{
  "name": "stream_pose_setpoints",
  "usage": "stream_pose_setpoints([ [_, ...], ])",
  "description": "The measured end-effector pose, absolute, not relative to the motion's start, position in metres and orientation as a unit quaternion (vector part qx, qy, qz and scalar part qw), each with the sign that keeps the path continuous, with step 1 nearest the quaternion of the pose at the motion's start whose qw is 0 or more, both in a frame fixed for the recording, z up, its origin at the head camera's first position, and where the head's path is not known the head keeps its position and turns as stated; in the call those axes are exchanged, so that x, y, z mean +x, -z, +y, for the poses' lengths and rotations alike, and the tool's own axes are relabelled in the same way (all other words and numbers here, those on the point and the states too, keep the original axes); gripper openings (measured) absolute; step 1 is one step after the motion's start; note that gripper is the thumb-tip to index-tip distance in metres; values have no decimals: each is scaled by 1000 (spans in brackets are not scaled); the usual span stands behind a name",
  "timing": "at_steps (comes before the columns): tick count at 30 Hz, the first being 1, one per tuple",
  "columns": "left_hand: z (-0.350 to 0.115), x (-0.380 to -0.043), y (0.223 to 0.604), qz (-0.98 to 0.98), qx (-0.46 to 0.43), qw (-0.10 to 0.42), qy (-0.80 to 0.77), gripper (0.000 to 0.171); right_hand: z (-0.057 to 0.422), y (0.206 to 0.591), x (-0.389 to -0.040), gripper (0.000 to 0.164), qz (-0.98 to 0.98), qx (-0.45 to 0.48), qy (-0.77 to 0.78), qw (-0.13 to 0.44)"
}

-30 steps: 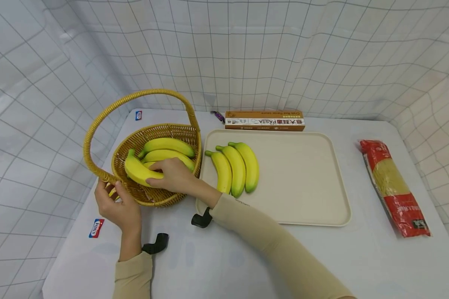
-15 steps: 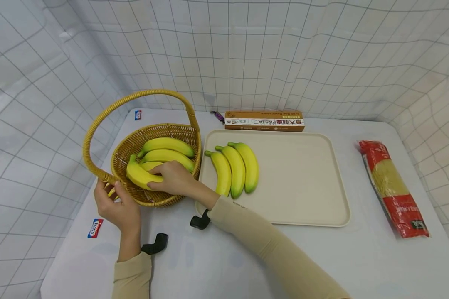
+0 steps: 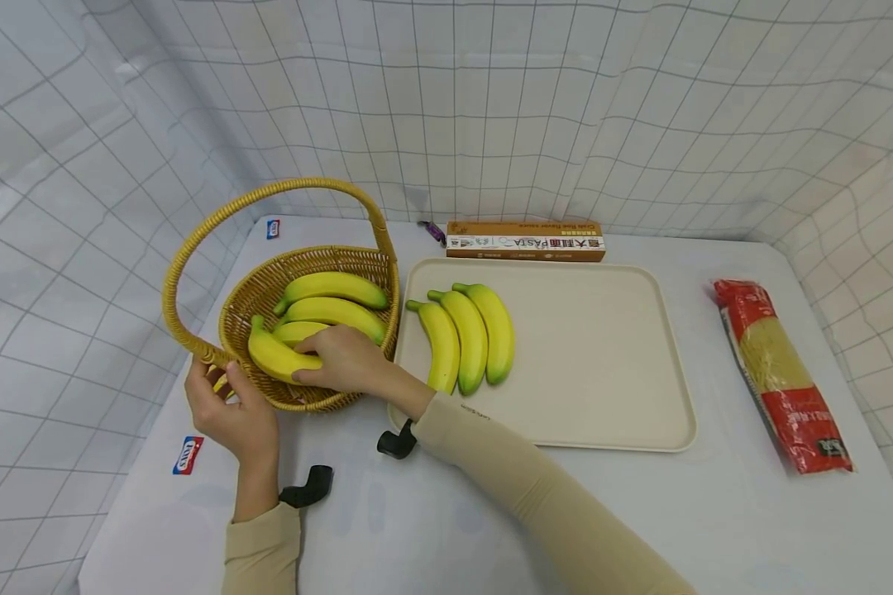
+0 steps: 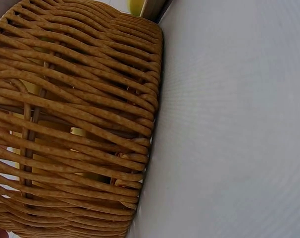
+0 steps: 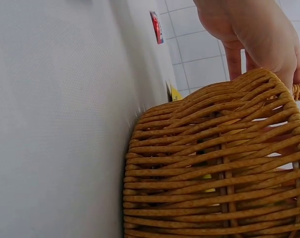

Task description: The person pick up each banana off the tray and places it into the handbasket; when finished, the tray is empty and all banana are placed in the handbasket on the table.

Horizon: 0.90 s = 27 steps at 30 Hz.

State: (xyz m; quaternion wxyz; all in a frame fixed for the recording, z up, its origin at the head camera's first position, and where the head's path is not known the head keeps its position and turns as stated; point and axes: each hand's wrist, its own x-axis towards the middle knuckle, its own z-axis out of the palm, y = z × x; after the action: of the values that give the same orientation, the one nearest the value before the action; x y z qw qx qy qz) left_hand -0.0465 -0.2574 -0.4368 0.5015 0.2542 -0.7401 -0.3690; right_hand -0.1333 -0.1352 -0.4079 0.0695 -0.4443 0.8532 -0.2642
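Note:
A wicker basket (image 3: 308, 405) with a tall arched handle stands at the left of the table, several bananas inside. At the basket's near-left side, my left hand (image 3: 234, 413) grips the foot of the handle between thumb and fingers. Reaching in over the near-right rim, my right hand (image 3: 346, 359) holds the front banana (image 3: 274, 354) by its right end, the thumb on its near side. That banana lies low in the basket, its stem to the upper left. Woven wall fills much of both wrist views; my left hand (image 5: 254, 34) also shows in the right wrist view.
Right of the basket is a beige tray (image 3: 595, 355) with 3 bananas (image 3: 467, 339) at its left end. A pasta box (image 3: 524, 241) and a purple-wrapped item (image 3: 435, 232) sit behind it. A red pasta bag (image 3: 785, 376) lies far right. Small stickers (image 3: 188, 455) mark the table's left.
The banana under my right hand has shifted slightly within the basket and sits a little lower. My left hand has stayed on the handle; the tray's bananas have not moved.

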Motion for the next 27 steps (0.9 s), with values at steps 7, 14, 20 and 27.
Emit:
stream_pose_setpoints([
  [7,-257,-47,437,-740,257,499,371,31,-134,408,-134,40,848,-450,275,54],
  [14,-251,-45,429,-739,254,502,370,31,-132,410,-136,44,839,-444,312,42],
  [20,-252,-45,430,-739,258,501,369,31,-117,401,-134,49,813,-419,403,20],
  [27,-257,-46,435,-740,255,501,370,32,-78,386,-133,58,816,-356,455,17],
])
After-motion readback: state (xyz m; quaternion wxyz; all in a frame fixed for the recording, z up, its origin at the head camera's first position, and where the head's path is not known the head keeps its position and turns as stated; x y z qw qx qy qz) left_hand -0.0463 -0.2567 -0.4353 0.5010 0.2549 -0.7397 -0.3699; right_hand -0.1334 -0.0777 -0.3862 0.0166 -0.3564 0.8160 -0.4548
